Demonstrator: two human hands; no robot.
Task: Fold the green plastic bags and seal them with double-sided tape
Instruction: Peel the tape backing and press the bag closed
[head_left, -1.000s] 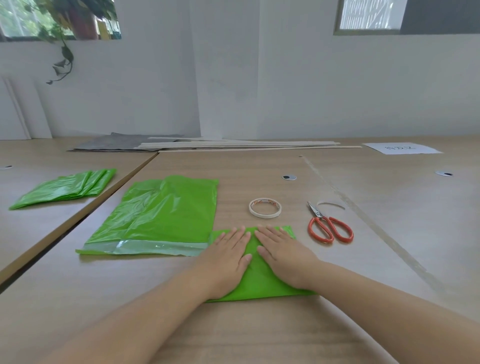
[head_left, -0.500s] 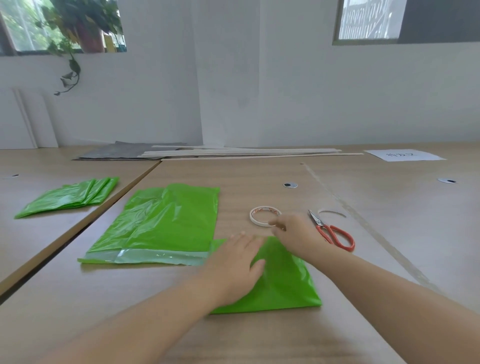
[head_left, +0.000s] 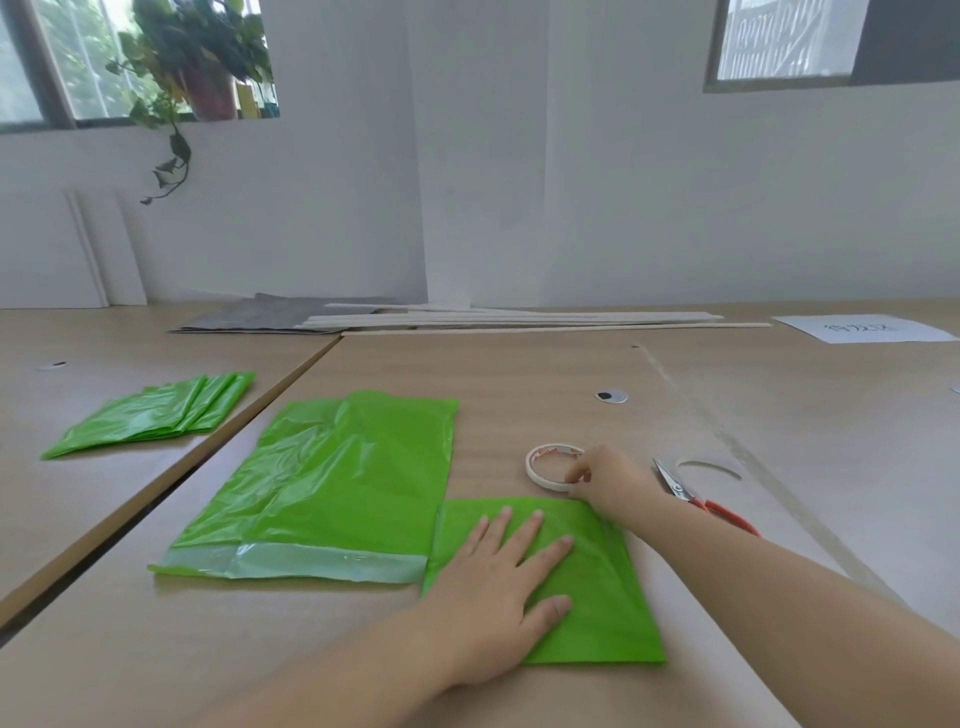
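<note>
We see a wooden table (head_left: 519, 374) that fills the lower half of the view. The largest thing on it is an unfolded green bag (head_left: 343, 483), lying flat left of centre, with a pale glossy strip (head_left: 322, 564) running along its near edge. Just right of that strip, touching the bag's near right corner, lies the folded green bag (head_left: 597, 613), a smaller rectangle close to us. On the neighbouring table surface to the far left, well apart from both, we see a stack of green bags (head_left: 150, 415), fanned slightly at its far end.

The left hand (head_left: 493, 587) lies flat on the left part of the folded bag, fingers straight and spread, pressing it down and gripping nothing. The right hand (head_left: 613, 480) reaches just past the folded bag's far edge; its fingers are curled, and we see them pinch the right rim of the tape roll (head_left: 531, 467), which lies flat on the table. The scissors (head_left: 680, 488) rest just right of that hand, their red handles partly hidden behind the forearm.
</note>
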